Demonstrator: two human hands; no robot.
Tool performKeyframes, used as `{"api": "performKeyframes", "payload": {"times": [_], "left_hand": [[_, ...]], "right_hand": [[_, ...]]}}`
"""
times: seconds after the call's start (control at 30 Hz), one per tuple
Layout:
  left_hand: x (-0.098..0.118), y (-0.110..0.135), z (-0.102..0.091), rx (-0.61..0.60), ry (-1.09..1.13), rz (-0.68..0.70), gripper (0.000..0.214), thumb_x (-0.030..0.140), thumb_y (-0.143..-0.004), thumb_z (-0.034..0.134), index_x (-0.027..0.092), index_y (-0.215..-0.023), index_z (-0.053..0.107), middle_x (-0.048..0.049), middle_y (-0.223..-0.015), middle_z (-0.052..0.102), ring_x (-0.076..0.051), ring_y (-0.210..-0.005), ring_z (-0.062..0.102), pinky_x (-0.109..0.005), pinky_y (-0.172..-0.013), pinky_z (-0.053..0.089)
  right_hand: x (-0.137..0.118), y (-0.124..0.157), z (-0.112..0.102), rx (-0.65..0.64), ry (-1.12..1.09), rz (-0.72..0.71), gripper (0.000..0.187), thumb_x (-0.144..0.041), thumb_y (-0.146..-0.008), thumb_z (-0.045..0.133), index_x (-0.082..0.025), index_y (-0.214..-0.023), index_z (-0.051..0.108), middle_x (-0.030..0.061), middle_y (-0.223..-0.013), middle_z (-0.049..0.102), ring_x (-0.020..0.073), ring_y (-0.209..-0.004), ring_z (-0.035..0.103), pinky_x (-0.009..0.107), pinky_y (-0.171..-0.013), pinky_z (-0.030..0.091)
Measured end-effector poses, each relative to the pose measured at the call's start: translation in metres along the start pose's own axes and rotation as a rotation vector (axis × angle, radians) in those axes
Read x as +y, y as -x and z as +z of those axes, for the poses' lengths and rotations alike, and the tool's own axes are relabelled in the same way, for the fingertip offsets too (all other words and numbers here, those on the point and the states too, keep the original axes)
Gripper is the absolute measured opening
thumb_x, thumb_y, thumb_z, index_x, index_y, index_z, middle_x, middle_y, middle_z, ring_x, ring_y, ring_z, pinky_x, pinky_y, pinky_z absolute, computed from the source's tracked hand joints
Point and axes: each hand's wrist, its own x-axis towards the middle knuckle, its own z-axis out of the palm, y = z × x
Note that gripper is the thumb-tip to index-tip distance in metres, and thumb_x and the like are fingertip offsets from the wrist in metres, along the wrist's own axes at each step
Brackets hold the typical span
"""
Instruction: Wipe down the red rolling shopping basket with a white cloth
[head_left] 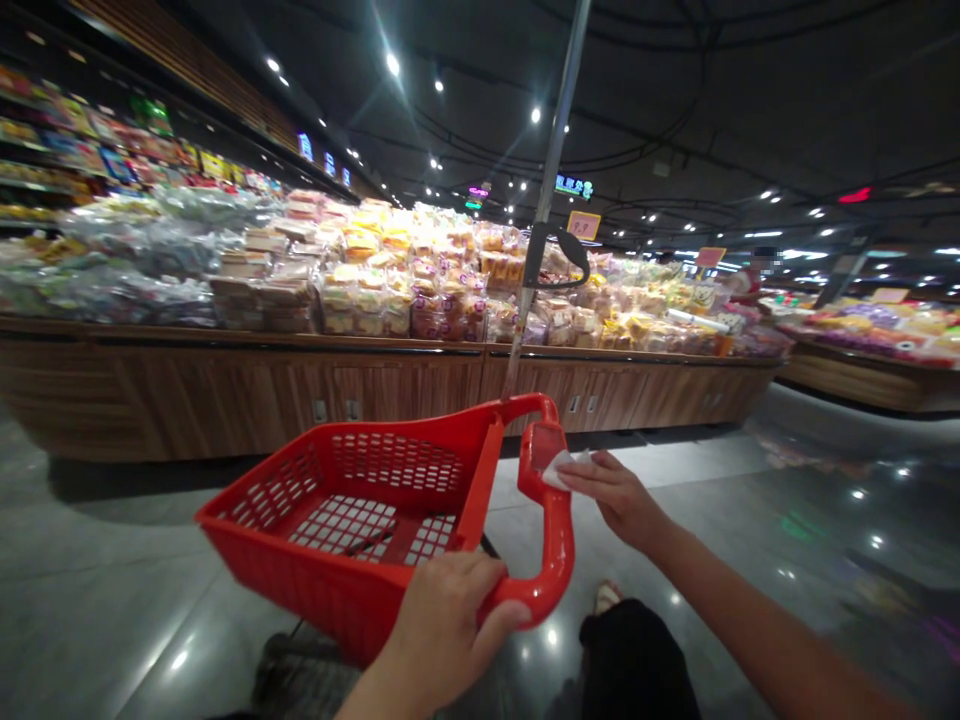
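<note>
1 tissue [556, 470] in right hand [615, 497]

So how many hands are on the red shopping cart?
2. The left hand grips the cart's red handle at its near end; the right hand holds a white wipe against the clear panel at the handle's far end.

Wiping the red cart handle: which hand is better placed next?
Probably the right hand: it already presses a white tissue to the clear panel on the handle. The left hand is wrapped around the red handle lower down, with no tissue visible.
</note>
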Motion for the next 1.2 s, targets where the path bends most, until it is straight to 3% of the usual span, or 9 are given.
{"api": "performKeyframes", "payload": {"times": [0.1, 0.33, 0.53, 0.7, 0.8, 0.87, 1.0, 1.07, 1.2], "left_hand": [[0.0, 0.0, -0.003, 0.019, 0.01, 0.007, 0.036, 0.05, -0.087, 0.041, 0.02, -0.078, 0.059, -0.0032, -0.07, 0.064, -0.017, -0.066, 0.06, -0.026, -0.059, 0.041], [-0.005, 0.004, -0.01, 0.007, 0.091, 0.054, 0.036, 0.05, -0.087, 0.04, 0.02, -0.081, 0.06, -0.0033, -0.073, 0.066, -0.018, -0.068, 0.062, -0.028, -0.062, 0.044], [-0.01, 0.012, -0.016, 0.03, 0.055, 0.096, 0.033, 0.047, -0.087, 0.041, 0.021, -0.083, 0.06, -0.0032, -0.074, 0.066, -0.018, -0.069, 0.062, -0.028, -0.062, 0.045], [-0.015, 0.018, -0.02, 0.136, -0.014, 0.185, 0.035, 0.047, -0.088, 0.038, 0.019, -0.084, 0.058, -0.004, -0.074, 0.066, -0.019, -0.067, 0.061, -0.03, -0.061, 0.046], [-0.019, 0.019, -0.022, 0.202, -0.02, 0.232, 0.042, 0.052, -0.088, 0.033, 0.018, -0.082, 0.058, -0.0045, -0.072, 0.065, -0.018, -0.065, 0.06, -0.03, -0.059, 0.046], [-0.021, 0.018, -0.022, 0.196, -0.016, 0.234, 0.043, 0.053, -0.088, 0.033, 0.018, -0.08, 0.058, -0.0039, -0.069, 0.064, -0.017, -0.062, 0.059, -0.03, -0.058, 0.045], [-0.025, 0.016, -0.022, 0.183, -0.025, 0.24, 0.041, 0.05, -0.089, 0.033, 0.019, -0.081, 0.058, -0.0039, -0.072, 0.065, -0.017, -0.064, 0.059, -0.03, -0.06, 0.046], [-0.028, 0.017, -0.021, 0.194, -0.024, 0.25, 0.043, 0.051, -0.089, 0.031, 0.019, -0.083, 0.059, -0.0042, -0.074, 0.065, -0.017, -0.067, 0.06, -0.03, -0.063, 0.046], [-0.036, 0.024, -0.022, 0.22, -0.012, 0.259, 0.051, 0.054, -0.09, 0.023, 0.019, -0.085, 0.059, -0.0055, -0.078, 0.066, -0.018, -0.072, 0.061, -0.031, -0.067, 0.047]], "right_hand": [[-0.003, 0.0, 0.007, 0.099, 0.033, 0.081, 0.044, -0.007, -0.092, 0.034, -0.026, -0.126, 0.053, 0.007, -0.118, 0.064, 0.02, -0.104, 0.058, 0.042, -0.085, 0.045], [-0.034, 0.009, 0.011, 0.11, -0.072, -0.011, 0.045, -0.007, -0.09, 0.035, -0.025, -0.127, 0.051, 0.0054, -0.122, 0.062, 0.0183, -0.103, 0.059, 0.041, -0.088, 0.044], [-0.024, 0.003, 0.025, 0.292, -0.069, 0.217, 0.049, -0.002, -0.087, 0.036, -0.028, -0.124, 0.056, 0.005, -0.117, 0.064, 0.0197, -0.097, 0.057, 0.04, -0.079, 0.047], [-0.057, 0.008, 0.028, 0.242, -0.123, 0.109, 0.05, -0.003, -0.086, 0.036, -0.026, -0.127, 0.053, 0.0058, -0.122, 0.061, 0.0204, -0.1, 0.057, 0.044, -0.086, 0.042], [-0.062, 0.012, 0.028, 0.242, -0.14, 0.07, 0.051, -0.002, -0.086, 0.036, -0.026, -0.128, 0.051, 0.0055, -0.123, 0.06, 0.0199, -0.101, 0.057, 0.043, -0.087, 0.042], [-0.052, 0.012, 0.03, 0.287, -0.12, 0.113, 0.052, -0.001, -0.085, 0.036, -0.027, -0.126, 0.053, 0.0048, -0.121, 0.062, 0.0198, -0.1, 0.058, 0.043, -0.086, 0.043], [-0.033, 0.009, 0.038, 0.429, -0.06, 0.334, 0.05, -0.001, -0.084, 0.036, -0.028, -0.12, 0.059, 0.0045, -0.115, 0.065, 0.0204, -0.098, 0.057, 0.043, -0.084, 0.044], [-0.038, 0.008, 0.041, 0.447, -0.054, 0.389, 0.05, -0.001, -0.084, 0.037, -0.028, -0.119, 0.06, 0.0046, -0.116, 0.065, 0.0209, -0.099, 0.056, 0.043, -0.084, 0.044], [-0.066, 0.009, 0.042, 0.407, -0.1, 0.299, 0.053, 0.0, -0.084, 0.037, -0.029, -0.123, 0.056, 0.0034, -0.119, 0.063, 0.0206, -0.101, 0.056, 0.044, -0.087, 0.041]]}}
